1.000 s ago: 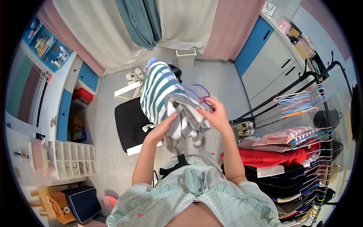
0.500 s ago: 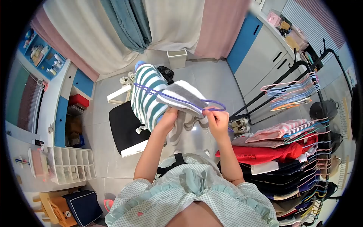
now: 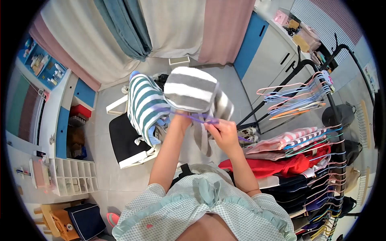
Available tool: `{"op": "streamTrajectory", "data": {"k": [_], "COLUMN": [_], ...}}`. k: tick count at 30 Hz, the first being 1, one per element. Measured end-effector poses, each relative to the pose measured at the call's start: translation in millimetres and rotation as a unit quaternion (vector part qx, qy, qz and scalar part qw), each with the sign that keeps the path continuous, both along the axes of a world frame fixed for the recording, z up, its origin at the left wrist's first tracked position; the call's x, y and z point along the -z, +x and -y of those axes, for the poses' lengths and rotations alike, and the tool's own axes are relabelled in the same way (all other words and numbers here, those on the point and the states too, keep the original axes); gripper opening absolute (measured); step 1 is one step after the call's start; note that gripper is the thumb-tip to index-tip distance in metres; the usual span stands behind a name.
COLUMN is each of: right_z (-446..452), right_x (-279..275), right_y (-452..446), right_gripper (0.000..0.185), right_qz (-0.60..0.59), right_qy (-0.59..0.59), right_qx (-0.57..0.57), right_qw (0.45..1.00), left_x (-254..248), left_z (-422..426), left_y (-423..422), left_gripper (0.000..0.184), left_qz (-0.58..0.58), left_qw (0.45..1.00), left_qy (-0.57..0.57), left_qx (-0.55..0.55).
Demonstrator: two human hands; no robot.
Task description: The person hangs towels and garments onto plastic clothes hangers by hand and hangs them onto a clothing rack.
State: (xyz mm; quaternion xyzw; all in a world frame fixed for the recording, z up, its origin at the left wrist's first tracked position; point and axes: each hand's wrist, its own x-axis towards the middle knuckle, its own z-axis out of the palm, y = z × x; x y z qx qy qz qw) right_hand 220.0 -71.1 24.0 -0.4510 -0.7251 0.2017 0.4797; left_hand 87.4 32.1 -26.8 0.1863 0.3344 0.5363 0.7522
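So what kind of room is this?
Probably a room in a home, maybe a bedroom or dressing room, but I can't tell which. You can see a black rack with lots of clothes on it, long curtains and blue-and-white cabinets.

No word, brand or number can be read with certainty; faint script-like marks slant across the front of the pale checked garment (image 3: 225, 215) the person wears, near a small red heart (image 3: 149, 226), too blurred to spell out; bottles (image 3: 58, 74) on the blue shelf (image 3: 28, 60) at the far left are too small for any label to show; a pale sheet (image 3: 370, 76) at the far right bears coloured marks, likewise illegible.
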Motion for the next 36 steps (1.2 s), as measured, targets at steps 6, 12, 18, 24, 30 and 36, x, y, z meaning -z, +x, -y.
{"op": "streamTrajectory", "data": {"k": [6,12,18,24,30,36], "right_z": [3.0,-10.5,-27.8,-42.3,-49.5,-51.7], "right_x": [14.5,11.5,28.5,45.9,48.0,49.9], "right_y": [18.4,43.7,58.1,76.4,91.1,101.3], "right_gripper": [0.024,0.02,0.019,0.019,0.02,0.02], "right_qz": [0.004,-0.019,-0.014,-0.018,0.003,-0.016], "right_qy": [-0.049,-0.016,0.021,0.0,0.008,-0.018], "right_qx": [-0.004,0.091,0.112,0.16,0.188,0.115], "right_qw": [0.999,0.996,0.993,0.987,0.982,0.993], "left_x": [-22.6,-6.4,46.4,31.6,14.0,11.4], "left_z": [8.2,2.5,5.4,29.7,52.2,43.2], "left_y": [14.1,27.0,32.3,32.2,10.8,-6.3], "left_gripper": [0.046,0.043,0.066,0.039,0.014,0.015], "left_qz": [-0.106,-0.294,-0.616,-0.572,-0.54,-0.72], "left_qw": [0.988,0.94,0.726,0.744,0.755,0.574], "left_qy": [0.092,0.098,0.277,0.325,0.359,0.358], "left_qx": [0.059,0.146,0.124,0.12,0.094,-0.156]}}
